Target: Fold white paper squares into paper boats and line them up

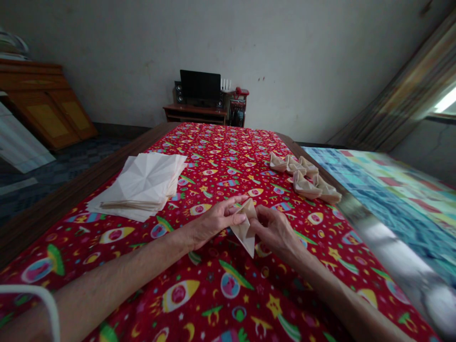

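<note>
Between my two hands is a folded piece of cream paper (243, 232), its pointed end turned toward me. My left hand (221, 216) pinches it from the left, thumb on its near face and fingers behind. On the other side my right hand (273, 229) grips its right edge with curled fingers, some of them hidden. A stack of creased paper sheets (142, 178) lies to the left on the red patterned cloth (228, 164). Several folded paper pieces (307, 185) sit in two rows at the right, near the table's edge.
A bed with a blue patchwork cover (386, 190) adjoins the table's right side. Beyond the far end stand a monitor (200, 85) and speakers on a small desk (195, 112). A wooden cabinet (50, 107) is at the left. A white curved tube (50, 299) crosses near my left forearm.
</note>
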`<control>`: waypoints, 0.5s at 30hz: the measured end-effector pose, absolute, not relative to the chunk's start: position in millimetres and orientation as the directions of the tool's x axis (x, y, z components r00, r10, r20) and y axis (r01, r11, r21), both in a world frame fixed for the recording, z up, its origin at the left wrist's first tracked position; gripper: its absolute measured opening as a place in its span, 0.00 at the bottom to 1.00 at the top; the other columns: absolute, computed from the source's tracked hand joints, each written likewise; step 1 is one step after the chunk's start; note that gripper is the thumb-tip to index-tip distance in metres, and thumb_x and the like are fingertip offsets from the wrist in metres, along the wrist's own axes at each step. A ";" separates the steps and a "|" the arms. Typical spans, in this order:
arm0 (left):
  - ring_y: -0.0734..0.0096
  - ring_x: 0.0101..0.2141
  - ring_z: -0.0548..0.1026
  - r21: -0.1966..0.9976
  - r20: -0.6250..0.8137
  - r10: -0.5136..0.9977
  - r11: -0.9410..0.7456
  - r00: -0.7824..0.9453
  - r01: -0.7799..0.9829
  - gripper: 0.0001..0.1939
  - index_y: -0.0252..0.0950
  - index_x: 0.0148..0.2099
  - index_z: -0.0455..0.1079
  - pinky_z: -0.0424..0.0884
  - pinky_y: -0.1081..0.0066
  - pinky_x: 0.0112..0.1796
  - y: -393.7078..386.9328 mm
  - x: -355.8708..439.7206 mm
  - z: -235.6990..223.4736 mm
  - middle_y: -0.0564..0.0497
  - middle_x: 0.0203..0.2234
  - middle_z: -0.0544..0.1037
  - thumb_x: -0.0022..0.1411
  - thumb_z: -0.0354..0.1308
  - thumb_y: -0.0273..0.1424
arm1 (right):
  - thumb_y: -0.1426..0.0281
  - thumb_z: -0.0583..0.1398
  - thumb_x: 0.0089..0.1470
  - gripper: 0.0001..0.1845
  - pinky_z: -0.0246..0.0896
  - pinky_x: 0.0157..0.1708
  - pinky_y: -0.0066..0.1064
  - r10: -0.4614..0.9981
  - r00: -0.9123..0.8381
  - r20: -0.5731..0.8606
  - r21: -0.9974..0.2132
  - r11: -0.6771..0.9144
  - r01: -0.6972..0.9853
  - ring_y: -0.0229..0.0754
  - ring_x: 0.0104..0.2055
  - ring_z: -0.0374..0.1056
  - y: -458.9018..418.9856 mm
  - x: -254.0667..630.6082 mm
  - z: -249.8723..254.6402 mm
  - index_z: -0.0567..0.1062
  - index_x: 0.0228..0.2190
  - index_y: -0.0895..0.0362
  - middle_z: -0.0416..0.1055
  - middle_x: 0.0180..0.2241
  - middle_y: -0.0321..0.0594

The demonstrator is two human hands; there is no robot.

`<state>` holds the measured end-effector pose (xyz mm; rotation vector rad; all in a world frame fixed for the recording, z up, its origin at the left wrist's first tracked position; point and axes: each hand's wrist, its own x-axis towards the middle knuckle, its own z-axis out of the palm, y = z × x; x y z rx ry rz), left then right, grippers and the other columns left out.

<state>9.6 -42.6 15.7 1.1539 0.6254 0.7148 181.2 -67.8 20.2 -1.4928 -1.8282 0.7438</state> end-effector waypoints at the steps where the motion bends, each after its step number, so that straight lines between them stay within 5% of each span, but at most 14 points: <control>1: 0.67 0.39 0.75 0.954 -0.080 0.779 0.241 0.622 -0.179 0.32 0.39 0.61 0.56 0.68 0.69 0.42 -42.4 9.8 15.5 0.48 0.39 0.76 0.56 0.62 0.34 | 0.70 0.55 0.46 0.09 0.49 0.19 0.23 0.980 -0.142 0.142 -0.772 0.200 0.603 0.31 0.19 0.55 -68.3 181.3 19.5 0.62 0.18 0.56 0.58 0.16 0.29; 4: 0.67 0.37 0.76 0.955 -0.086 0.811 0.232 0.579 -0.183 0.34 0.37 0.61 0.55 0.69 0.68 0.40 -40.9 10.2 13.8 0.48 0.37 0.76 0.55 0.63 0.34 | 0.69 0.55 0.51 0.04 0.58 0.24 0.25 0.951 -0.105 0.290 -0.758 0.295 0.581 0.35 0.25 0.64 -72.7 182.1 19.7 0.69 0.29 0.56 0.69 0.25 0.34; 8: 0.64 0.37 0.76 0.958 -0.081 0.858 0.208 0.507 -0.198 0.38 0.34 0.62 0.53 0.69 0.67 0.40 -38.3 10.6 10.0 0.46 0.37 0.77 0.53 0.64 0.37 | 0.67 0.58 0.55 0.11 0.63 0.37 0.31 0.751 -0.170 0.638 -0.498 0.571 0.653 0.41 0.38 0.68 -79.9 185.5 23.3 0.69 0.41 0.55 0.72 0.38 0.42; 11: 0.64 0.39 0.75 0.966 -0.079 0.871 0.188 0.484 -0.180 0.37 0.33 0.62 0.54 0.69 0.68 0.41 -38.8 11.7 10.3 0.45 0.39 0.77 0.54 0.63 0.37 | 0.69 0.57 0.57 0.08 0.63 0.35 0.30 0.684 -0.330 0.651 -0.351 0.656 0.668 0.40 0.35 0.69 -80.3 187.3 22.4 0.73 0.40 0.55 0.73 0.35 0.42; 15: 0.64 0.42 0.75 0.986 -0.075 0.889 0.133 0.452 -0.097 0.33 0.34 0.61 0.56 0.69 0.68 0.42 -41.9 13.5 15.0 0.47 0.38 0.77 0.56 0.62 0.35 | 0.71 0.55 0.59 0.10 0.63 0.31 0.27 0.698 -0.395 0.597 -0.298 0.650 0.699 0.37 0.30 0.69 -77.1 187.5 16.5 0.77 0.36 0.54 0.74 0.29 0.40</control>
